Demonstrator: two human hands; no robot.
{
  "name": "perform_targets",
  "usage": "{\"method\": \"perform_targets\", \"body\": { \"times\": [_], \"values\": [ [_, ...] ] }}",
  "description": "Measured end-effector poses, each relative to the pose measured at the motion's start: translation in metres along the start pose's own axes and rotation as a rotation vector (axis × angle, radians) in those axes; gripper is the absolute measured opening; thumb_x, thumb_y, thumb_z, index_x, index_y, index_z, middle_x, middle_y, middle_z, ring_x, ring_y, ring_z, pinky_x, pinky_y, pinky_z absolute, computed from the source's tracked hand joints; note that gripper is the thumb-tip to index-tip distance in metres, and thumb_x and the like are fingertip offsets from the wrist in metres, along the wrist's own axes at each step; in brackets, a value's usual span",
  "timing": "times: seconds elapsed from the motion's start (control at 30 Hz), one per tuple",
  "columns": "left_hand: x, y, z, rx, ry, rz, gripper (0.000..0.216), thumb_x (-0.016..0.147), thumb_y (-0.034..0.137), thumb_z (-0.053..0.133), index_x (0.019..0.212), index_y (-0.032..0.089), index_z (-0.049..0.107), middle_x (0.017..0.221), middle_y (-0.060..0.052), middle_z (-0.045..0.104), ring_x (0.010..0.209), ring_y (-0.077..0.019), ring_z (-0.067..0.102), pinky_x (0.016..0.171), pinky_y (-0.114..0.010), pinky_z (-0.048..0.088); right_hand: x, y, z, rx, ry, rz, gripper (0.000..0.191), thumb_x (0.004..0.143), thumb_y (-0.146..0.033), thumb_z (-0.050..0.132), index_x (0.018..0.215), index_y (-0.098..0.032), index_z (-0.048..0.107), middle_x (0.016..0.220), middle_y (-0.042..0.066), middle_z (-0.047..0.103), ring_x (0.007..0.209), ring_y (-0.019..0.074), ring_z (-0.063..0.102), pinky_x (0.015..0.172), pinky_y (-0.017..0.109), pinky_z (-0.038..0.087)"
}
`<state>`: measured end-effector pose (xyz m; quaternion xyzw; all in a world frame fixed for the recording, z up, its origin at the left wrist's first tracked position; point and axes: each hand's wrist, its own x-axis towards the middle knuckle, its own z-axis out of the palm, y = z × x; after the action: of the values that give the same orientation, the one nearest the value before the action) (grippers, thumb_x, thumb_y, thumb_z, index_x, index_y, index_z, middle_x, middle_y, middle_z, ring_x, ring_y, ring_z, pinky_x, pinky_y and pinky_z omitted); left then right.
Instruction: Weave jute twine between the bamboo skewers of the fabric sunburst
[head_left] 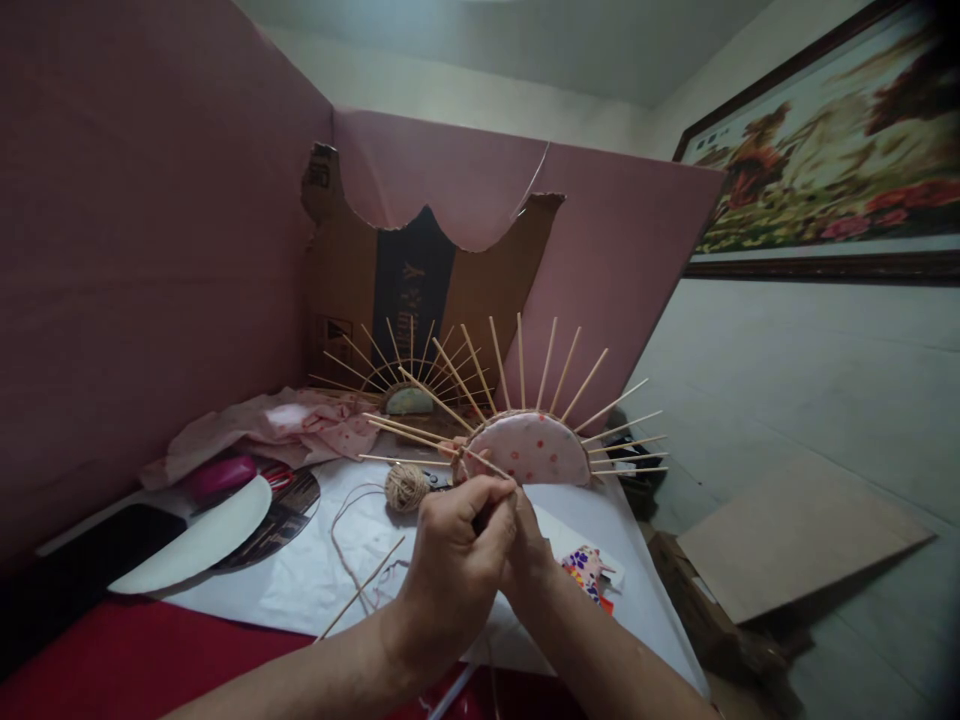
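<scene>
My left hand [461, 560] is closed, its thumb and fingers pinching a strand of twine [486, 462]. The strand runs to the left end of a half-round pad [536, 450] covered in pale fabric with red dots. Thin wooden sticks [519, 360] fan out from the pad's curved edge, which is bordered with twine. Pressed against the left is my right hand [531, 550], also closed. Its fingers are mostly hidden, and I cannot see what is in them. A ball of twine [406, 487] lies left of the pad, beside dark-handled scissors [435, 481], partly hidden.
Behind stands a second, smaller stick fan [409, 400] before a torn cardboard piece [480, 290]. Crumpled pink fabric [262, 425], a white half-disc [199, 540] and a loose stick [360, 588] lie to the left. Patterned scraps [586, 572] lie beside my right wrist. Pink panels enclose the table.
</scene>
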<state>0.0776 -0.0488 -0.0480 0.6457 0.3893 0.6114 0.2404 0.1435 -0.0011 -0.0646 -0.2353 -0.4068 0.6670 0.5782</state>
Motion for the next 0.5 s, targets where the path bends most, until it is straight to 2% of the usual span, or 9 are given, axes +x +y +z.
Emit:
{"method": "perform_targets", "body": {
  "times": [0.13, 0.2, 0.37, 0.5],
  "values": [
    [-0.007, -0.012, -0.002, 0.008, -0.034, 0.049, 0.016, 0.079, 0.015, 0.057, 0.088, 0.018, 0.071, 0.078, -0.005, 0.074, 0.069, -0.0158, 0.067, 0.064, -0.025, 0.051, 0.007, -0.006, 0.001, 0.196, 0.024, 0.073, 0.017, 0.059, -0.023, 0.078, 0.072, -0.021, 0.067, 0.074, -0.002, 0.067, 0.074, 0.0118, 0.061, 0.068, 0.021, 0.050],
    [-0.009, -0.016, -0.005, 0.045, -0.050, 0.091, 0.018, 0.079, 0.013, 0.057, 0.090, 0.018, 0.071, 0.082, -0.005, 0.075, 0.072, -0.0161, 0.068, 0.066, -0.025, 0.051, 0.008, -0.006, 0.000, 0.310, 0.038, 0.119, 0.019, 0.057, -0.017, 0.079, 0.071, -0.019, 0.068, 0.075, -0.002, 0.070, 0.070, 0.0093, 0.061, 0.066, 0.017, 0.049],
    [-0.010, -0.016, -0.023, 0.122, -0.061, 0.149, 0.017, 0.081, 0.015, 0.058, 0.091, 0.020, 0.070, 0.084, -0.005, 0.074, 0.069, -0.0156, 0.068, 0.063, -0.024, 0.050, 0.008, -0.006, -0.005, 0.344, 0.054, 0.121, 0.019, 0.064, -0.023, 0.079, 0.079, -0.015, 0.071, 0.077, 0.003, 0.072, 0.064, 0.0103, 0.060, 0.057, 0.018, 0.048],
    [-0.007, -0.009, -0.046, 0.163, 0.028, 0.132, 0.013, 0.080, 0.019, 0.059, 0.089, 0.022, 0.069, 0.082, -0.003, 0.073, 0.068, -0.0153, 0.065, 0.060, -0.023, 0.048, 0.008, -0.008, -0.009, 0.326, -0.005, 0.133, 0.026, 0.066, -0.026, 0.079, 0.088, -0.014, 0.070, 0.076, 0.002, 0.070, 0.045, 0.0042, 0.043, 0.039, 0.015, 0.034]
  ]
}}
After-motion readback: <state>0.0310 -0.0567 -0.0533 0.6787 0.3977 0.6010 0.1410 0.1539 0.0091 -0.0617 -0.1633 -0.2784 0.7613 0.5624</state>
